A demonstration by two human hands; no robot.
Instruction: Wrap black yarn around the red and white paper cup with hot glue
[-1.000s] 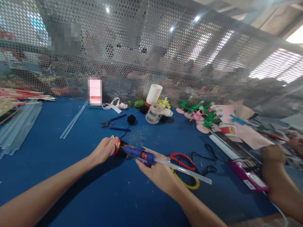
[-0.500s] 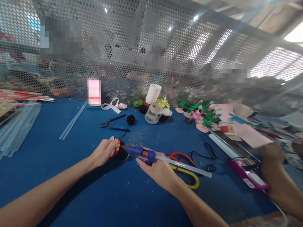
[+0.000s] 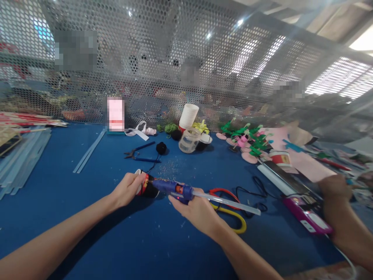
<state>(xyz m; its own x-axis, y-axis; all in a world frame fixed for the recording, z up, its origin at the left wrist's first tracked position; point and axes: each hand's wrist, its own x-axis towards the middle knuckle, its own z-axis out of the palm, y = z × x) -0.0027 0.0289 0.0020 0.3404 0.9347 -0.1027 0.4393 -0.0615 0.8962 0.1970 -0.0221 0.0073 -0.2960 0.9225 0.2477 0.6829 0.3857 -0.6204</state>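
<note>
Closed round a small paper cup (image 3: 150, 189), my left hand (image 3: 127, 189) holds it on its side, white rim to the left. Black yarn covers the cup's right end, and a red and yellow print shows beside my fingers. A strand runs from it to a black yarn ball (image 3: 161, 147). My right hand (image 3: 201, 210) grips a blue glue gun (image 3: 171, 188), its nozzle against or just over the yarn-covered part; I cannot tell which. A long clear glue stick (image 3: 230, 202) sticks out of its back end. Scissors (image 3: 233, 214) with red and yellow handles lie partly hidden behind my right hand.
Pliers (image 3: 142, 152), a clear plastic jar (image 3: 189, 140) and stacked paper cups (image 3: 190, 115) stand or lie farther back. Glue sticks (image 3: 26, 159) are piled at left. At right are green-and-pink craft pieces (image 3: 247, 142), a purple power strip (image 3: 305, 216) and another person's arm (image 3: 344, 217).
Both hands, the cup and the glue gun stay almost where they were. The other person's arm at the right has shifted slightly.
</note>
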